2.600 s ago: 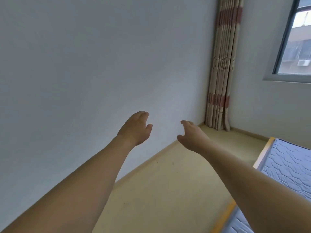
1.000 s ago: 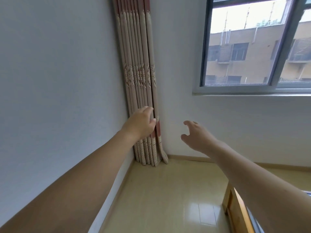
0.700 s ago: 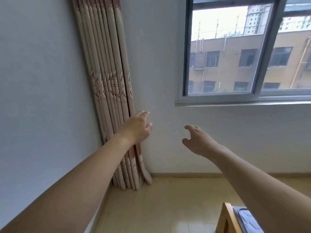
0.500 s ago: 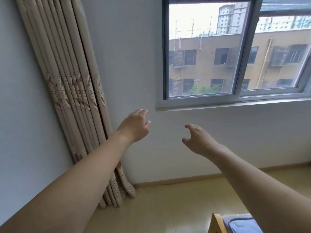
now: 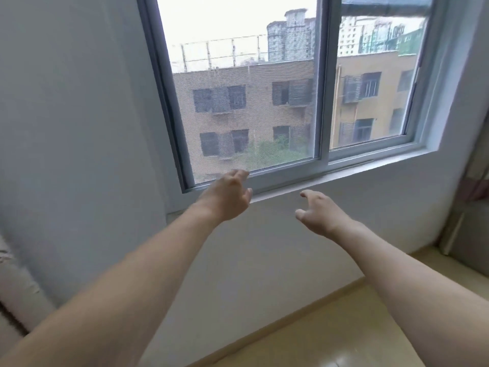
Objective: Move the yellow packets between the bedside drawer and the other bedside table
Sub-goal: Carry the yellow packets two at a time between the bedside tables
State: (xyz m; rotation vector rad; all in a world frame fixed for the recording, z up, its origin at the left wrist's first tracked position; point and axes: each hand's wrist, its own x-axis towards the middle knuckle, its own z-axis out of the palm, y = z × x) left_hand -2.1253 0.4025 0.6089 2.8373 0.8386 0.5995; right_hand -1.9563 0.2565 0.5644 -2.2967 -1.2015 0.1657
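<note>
No yellow packet, bedside drawer or bedside table is in view. Both my arms are stretched forward in the air in front of a window. My left hand [image 5: 229,197] hangs with relaxed, slightly spread fingers and holds nothing. My right hand [image 5: 318,214] is a little lower and to the right, its fingers loosely curved, also holding nothing. Neither hand touches the wall or the sill.
A sliding window [image 5: 264,96] with a grey frame fills the upper middle, its sill [image 5: 330,178] just beyond my hands. A white wall runs below it. A folded curtain [image 5: 16,282] shows at the far left, another curtain [image 5: 476,165] at the right. Light wooden floor [image 5: 330,340] lies below.
The view has swung to the right, from the corner curtain to the window, which now sits straight ahead. Both hands stay raised and empty in the same pose.
</note>
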